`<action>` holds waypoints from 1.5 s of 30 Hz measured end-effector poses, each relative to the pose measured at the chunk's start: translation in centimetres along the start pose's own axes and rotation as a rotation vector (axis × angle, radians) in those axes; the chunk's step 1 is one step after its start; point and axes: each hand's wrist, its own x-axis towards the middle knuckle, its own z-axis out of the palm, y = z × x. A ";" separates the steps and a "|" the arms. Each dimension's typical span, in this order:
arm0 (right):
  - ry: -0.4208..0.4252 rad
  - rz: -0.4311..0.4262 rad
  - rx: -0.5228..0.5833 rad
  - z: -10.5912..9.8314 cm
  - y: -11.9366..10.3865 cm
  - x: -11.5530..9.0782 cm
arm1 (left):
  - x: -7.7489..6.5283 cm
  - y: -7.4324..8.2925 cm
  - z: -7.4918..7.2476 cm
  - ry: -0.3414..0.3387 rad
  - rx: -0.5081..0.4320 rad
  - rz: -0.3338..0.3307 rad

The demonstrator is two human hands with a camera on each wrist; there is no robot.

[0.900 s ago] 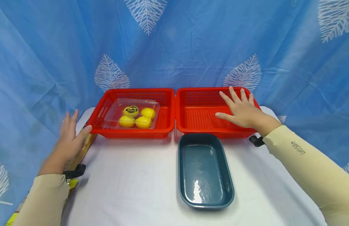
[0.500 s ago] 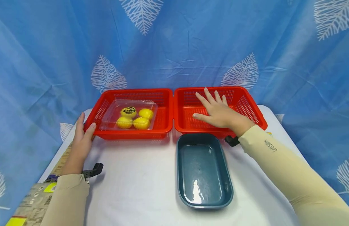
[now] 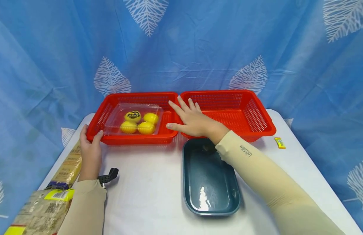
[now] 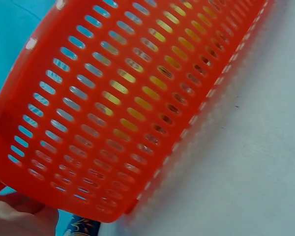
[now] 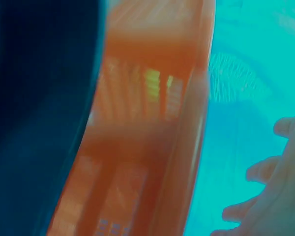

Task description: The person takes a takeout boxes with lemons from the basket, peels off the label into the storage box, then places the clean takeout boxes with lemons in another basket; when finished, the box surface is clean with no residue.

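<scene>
My left hand [image 3: 91,153] holds the front left corner of the left red plastic basket [image 3: 134,140], thumb at the front rim and fingers along the left side. In the left wrist view, part of that hand [image 4: 19,216] shows at the basket's corner. Inside this basket lies a clear plastic clamshell box [image 3: 116,119] with several round yellow, lemon-like things [image 3: 146,127] and a black label on top. My right hand [image 3: 196,122], palm down with fingers spread, hovers over the inner ends of the two baskets and holds nothing. The right red basket [image 3: 257,127] holds nothing visible.
A dark blue oblong dish [image 3: 210,182] stands before the baskets, partly under the right forearm. Printed packets [image 3: 46,209] and a tan bag [image 3: 68,168] lie along the left table edge. A small yellow packet [image 3: 279,143] lies at right. A blue curtain [image 3: 181,42] hangs behind.
My right hand has swept left from over the right basket to where the baskets meet. The left hand has moved right and come to the left basket's corner.
</scene>
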 end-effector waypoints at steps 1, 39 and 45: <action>-0.006 -0.011 0.006 0.3 -0.6 0.4 | -0.1 -0.2 0.0 0.004 -0.003 0.001; 0.025 0.464 0.995 5.9 -5.9 9.5 | 0.0 -1.6 0.3 0.021 -0.238 0.076; -0.045 0.454 1.203 6.0 -5.4 10.2 | 0.1 -1.6 0.1 0.011 -0.284 0.080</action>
